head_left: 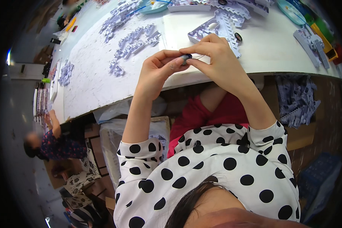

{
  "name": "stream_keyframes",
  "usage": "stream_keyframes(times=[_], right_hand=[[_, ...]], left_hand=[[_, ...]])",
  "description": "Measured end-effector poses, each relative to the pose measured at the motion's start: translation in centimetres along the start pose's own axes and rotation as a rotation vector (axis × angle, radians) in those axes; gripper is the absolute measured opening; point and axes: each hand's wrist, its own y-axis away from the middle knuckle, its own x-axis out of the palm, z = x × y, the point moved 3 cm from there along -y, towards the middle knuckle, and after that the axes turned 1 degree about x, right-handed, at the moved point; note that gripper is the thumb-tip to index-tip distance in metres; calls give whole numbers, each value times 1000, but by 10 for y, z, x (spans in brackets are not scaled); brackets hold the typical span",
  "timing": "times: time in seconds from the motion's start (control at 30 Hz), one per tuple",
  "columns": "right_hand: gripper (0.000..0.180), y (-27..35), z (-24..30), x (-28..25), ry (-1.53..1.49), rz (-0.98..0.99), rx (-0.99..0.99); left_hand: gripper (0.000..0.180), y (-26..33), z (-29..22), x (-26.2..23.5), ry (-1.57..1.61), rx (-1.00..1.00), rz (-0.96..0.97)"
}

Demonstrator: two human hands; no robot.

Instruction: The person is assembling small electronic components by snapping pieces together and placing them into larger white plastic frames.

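My left hand (154, 71) and my right hand (221, 60) meet just above the front part of the white table. Between their fingertips is a small, dark, rounded piece (186, 57), partly covered by the fingers. The left thumb and fingers pinch it from one side. From the other side, the right thumb and forefinger close on it. A thin pale strand (200, 57) runs from the piece under my right hand. Just beyond the right hand lies a shallow pale tray (197, 36) with a white rounded thing inside. A small black oval part (238, 37) rests beside it.
Pale notched plastic pieces (135, 42) lie heaped across the white table (91, 78). Light blue dishes (152, 7) stand at the back. A yellow-edged holder (323, 41) is at right. Below the table, a carton (302, 136) holds more pieces. Another person (60, 142) sits at left.
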Motion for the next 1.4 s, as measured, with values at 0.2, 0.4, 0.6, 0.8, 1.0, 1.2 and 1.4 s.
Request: stream_keyframes(times=[0.2,0.4,0.6,0.8,1.0,1.2,1.4], right_hand=[[24,5,-14,0,-157,144,162],[21,8,-14,1,68,20,-118],[15,8,-8,-4,294,-206,-252],[16,16,-1,6,265,-244,-283],[16,21,-7,0,212,-262,-211],[16,23,-17,7,232,-104,-205],[10,18,-10,11,378,-63,-235]], left_hand=[[30,5,11,-4,63,-68,37],[20,-10,-8,-40,-446,51,-27],[35,-35,-26,-71,-1352,425,-397],[37,-43,-14,-82,-1335,266,-386],[39,1,-19,-19,-1095,475,23],[43,8,-3,-4,-953,378,61],[44,9,-8,-9,-970,375,49]])
